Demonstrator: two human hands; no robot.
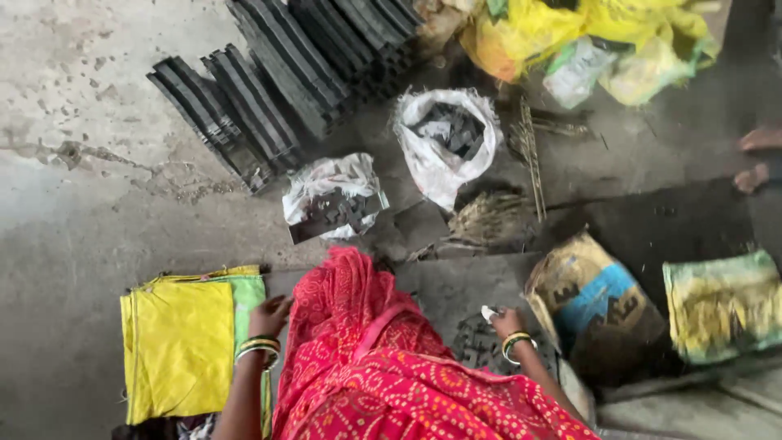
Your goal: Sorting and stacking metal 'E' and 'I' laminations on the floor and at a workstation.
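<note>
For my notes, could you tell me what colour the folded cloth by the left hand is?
Yellow folded cloth, green edge; head view.

Yellow cloth; red dotted garment

stained grey concrete floor, cracked at left; soft daylight.
</note>
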